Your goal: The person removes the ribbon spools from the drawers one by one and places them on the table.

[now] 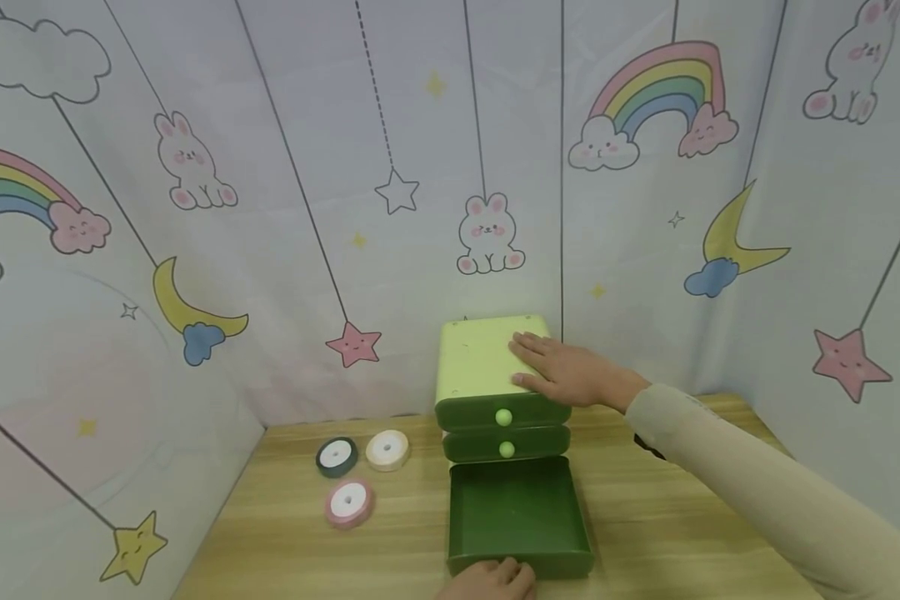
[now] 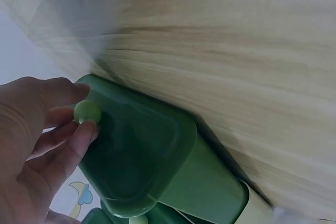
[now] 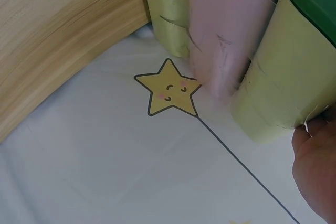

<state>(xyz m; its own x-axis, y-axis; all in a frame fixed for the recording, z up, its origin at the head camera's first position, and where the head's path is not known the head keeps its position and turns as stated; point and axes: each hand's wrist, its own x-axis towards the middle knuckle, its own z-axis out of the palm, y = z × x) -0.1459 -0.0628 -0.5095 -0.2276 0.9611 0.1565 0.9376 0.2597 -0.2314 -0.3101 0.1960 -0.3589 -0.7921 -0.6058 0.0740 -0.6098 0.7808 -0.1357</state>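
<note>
A small drawer cabinet [image 1: 478,360] with a light yellow-green top and dark green drawer fronts stands at the back of the table. Its bottom drawer [image 1: 521,521] is pulled far out, with a bare dark green inside. At the front of that drawer, my left hand [image 1: 489,582] pinches the round light-green knob [image 2: 87,111] between thumb and fingers. My right hand [image 1: 572,372] rests flat on the right part of the cabinet's top, fingers stretched out. The top and middle drawers, with knobs [image 1: 503,417] of their own, are pushed in.
Left of the cabinet lie three ribbon spools: a dark teal one [image 1: 337,457], a cream one [image 1: 387,451] and a pink one [image 1: 348,503]. A printed cloth [image 1: 412,283] with rabbits, stars and rainbows hangs behind and at both sides of the wooden table [image 1: 667,517].
</note>
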